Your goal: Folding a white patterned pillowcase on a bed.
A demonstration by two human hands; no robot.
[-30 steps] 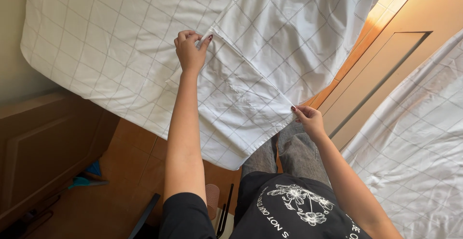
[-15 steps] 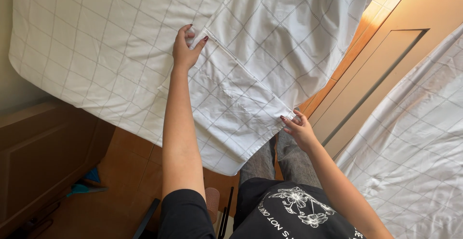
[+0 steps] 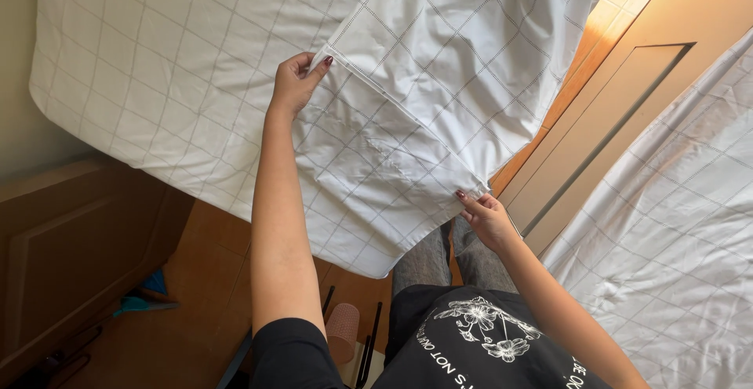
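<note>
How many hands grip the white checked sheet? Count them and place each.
2. The left hand pinches the white checked sheet at its upper hem corner; the right hand pinches the hem's lower end. None looks hidden.

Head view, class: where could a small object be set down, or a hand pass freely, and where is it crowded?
Free patches: the flat white grid-patterned sheet left of the left hand, and the brown wooden floor between the brown wooden cabinet and the sheet's hanging edge. Crowded: the folded hem between the left hand and the right hand, both pinching it, and near the legs.
</note>
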